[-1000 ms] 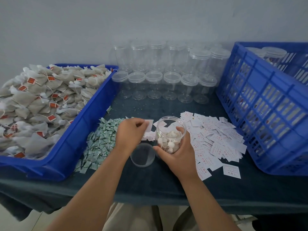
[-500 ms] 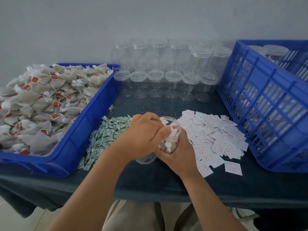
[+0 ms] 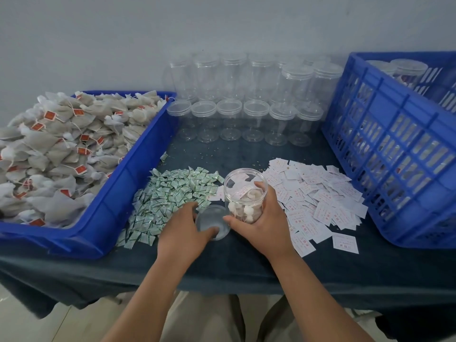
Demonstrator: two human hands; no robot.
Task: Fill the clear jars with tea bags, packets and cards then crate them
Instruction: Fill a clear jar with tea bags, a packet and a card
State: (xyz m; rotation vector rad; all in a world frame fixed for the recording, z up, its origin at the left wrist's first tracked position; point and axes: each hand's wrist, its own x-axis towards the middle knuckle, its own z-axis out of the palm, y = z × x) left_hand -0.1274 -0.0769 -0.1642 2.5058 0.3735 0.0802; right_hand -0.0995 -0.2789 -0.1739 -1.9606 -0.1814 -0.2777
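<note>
My right hand [image 3: 265,225] grips a clear jar [image 3: 244,193] that stands open-topped on the dark cloth, with tea bags and a white card inside. Just left of it lies the jar's clear lid [image 3: 212,222]; my left hand [image 3: 183,230] reaches onto it, thumb and fingers curled round its rim. A heap of small green packets [image 3: 170,193] lies left of the jar and a spread of white cards [image 3: 318,193] lies to its right. Tea bags [image 3: 61,149] fill the blue tray [image 3: 118,193] on the left.
Rows of empty clear jars [image 3: 246,114] stand at the back against the wall, some stacked. A blue slatted crate [image 3: 394,149] on the right holds a few lidded jars [image 3: 407,70]. The table's front edge runs just below my wrists.
My left hand put a card into the jar's mouth, then dropped down to the lid on the cloth. The jar has settled upright in my right hand.
</note>
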